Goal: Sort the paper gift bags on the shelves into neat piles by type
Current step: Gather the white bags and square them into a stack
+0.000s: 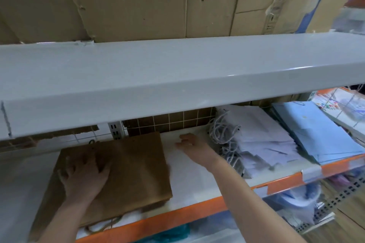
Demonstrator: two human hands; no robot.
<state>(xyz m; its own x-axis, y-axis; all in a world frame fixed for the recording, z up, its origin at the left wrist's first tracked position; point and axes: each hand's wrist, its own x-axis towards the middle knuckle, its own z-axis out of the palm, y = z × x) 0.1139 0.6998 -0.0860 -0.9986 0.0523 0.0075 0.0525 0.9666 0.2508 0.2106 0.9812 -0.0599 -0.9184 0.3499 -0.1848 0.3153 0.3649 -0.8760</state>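
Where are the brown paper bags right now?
In the head view the brown paper bags lie flat on the left of the middle shelf, under the left hand, left of the pale lilac bags.

The upper shelf [177, 77] is showing painted metal, smooth and glossy, catching a streak of light along its front edge; the lower shelf [193, 171] is looking smooth and white, with a shiny orange strip [177, 213] running along its lip; the brown bags [128, 163] are appearing as matt kraft paper; the lilac bags [262, 140] are looking like matt paper with twisted cord handles [221, 130]; the blue bags [316, 134] are showing smooth paper; the cardboard [138, 0] behind is looking dull, creased and rough.
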